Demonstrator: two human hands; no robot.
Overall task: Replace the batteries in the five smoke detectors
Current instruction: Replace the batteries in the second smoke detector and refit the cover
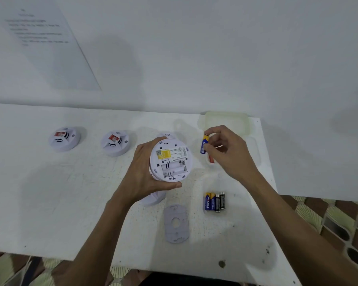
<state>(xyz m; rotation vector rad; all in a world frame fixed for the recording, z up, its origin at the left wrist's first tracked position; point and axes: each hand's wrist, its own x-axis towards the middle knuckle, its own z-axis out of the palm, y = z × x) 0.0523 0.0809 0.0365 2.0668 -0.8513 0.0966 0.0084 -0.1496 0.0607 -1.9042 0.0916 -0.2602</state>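
The left hand grips a white smoke detector around its rim and holds it above the tabletop with its underside turned up. A yellow label sits on that underside, and the battery bay below it is open with no cells in it. Just to the right, the right hand pinches a blue-and-yellow battery between thumb and fingertips, nearly upright and apart from the detector. Something red shows below those fingers, but what it is cannot be told. Four loose batteries lie side by side on the tabletop near the right forearm, two blue-and-yellow and two black. A flat grey mounting plate lies to their left. Two more detectors sit face up at the left. Another one peeks out behind the held unit, and one lies partly under the left wrist. A clear plastic box rests at the far right edge.
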